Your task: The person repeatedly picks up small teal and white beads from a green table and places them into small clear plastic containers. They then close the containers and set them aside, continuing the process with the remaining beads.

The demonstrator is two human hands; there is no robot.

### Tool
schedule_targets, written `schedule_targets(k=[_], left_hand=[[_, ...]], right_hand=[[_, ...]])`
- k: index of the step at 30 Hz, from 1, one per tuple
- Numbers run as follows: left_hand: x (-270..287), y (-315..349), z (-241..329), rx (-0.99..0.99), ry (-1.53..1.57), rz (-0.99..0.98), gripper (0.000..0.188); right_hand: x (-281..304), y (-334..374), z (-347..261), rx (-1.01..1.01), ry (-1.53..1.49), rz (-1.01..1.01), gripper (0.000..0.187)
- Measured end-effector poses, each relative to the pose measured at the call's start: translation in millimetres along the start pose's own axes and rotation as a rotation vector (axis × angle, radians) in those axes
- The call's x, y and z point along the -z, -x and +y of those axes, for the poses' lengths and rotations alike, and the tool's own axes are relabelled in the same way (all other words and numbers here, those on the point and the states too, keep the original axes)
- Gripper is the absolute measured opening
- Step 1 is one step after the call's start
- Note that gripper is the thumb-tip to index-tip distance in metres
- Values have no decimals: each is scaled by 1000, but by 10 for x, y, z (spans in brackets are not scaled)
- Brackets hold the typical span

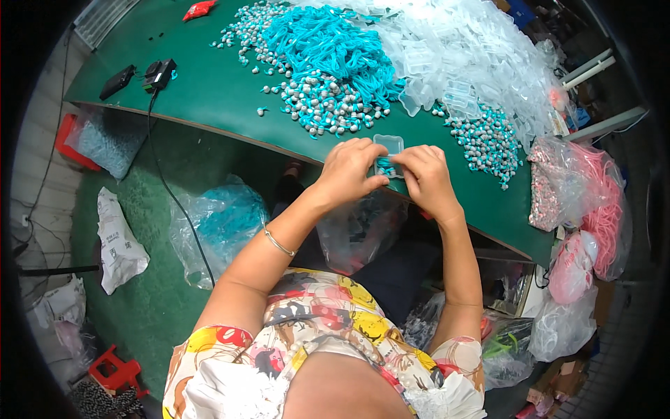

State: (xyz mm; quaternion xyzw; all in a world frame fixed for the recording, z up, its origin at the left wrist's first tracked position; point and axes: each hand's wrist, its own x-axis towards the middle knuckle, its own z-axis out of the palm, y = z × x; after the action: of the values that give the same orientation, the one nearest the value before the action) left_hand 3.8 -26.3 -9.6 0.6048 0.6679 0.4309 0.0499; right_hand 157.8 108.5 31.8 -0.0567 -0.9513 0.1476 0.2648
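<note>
Near the table's front edge, a small clear plastic box (391, 144) stands with its lid raised on the far side. Teal cord or pieces (384, 166) lie inside it, partly covered by fingers. My left hand (351, 170) grips the box's left side, thumb at the front and fingers behind. My right hand (430, 178) is closed at the box's right side, its thumb and fingertips bent over the rim. Whether those fingertips also pinch a teal piece cannot be made out. Just beyond lies a pile of small grey-and-teal plug-like pieces (328, 105).
On the green table (209, 91) lie a heap of teal cords (324, 38), a large pile of clear boxes (467, 42) and more grey-and-teal pieces (485, 143). Bags of pink cords (601, 209) crowd the right end. A black device (159, 75) trails a cable off the front edge.
</note>
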Motion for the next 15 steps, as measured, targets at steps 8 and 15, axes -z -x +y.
schedule_targets(k=[8, 15], left_hand=[[27, -13, 33, 34, -3, -26, 43], [12, -2, 37, 17, -8, -10, 43]], right_hand=[[64, 6, 136, -307, -178, -33, 11], [-144, 333, -112, -188, 134, 92, 24]])
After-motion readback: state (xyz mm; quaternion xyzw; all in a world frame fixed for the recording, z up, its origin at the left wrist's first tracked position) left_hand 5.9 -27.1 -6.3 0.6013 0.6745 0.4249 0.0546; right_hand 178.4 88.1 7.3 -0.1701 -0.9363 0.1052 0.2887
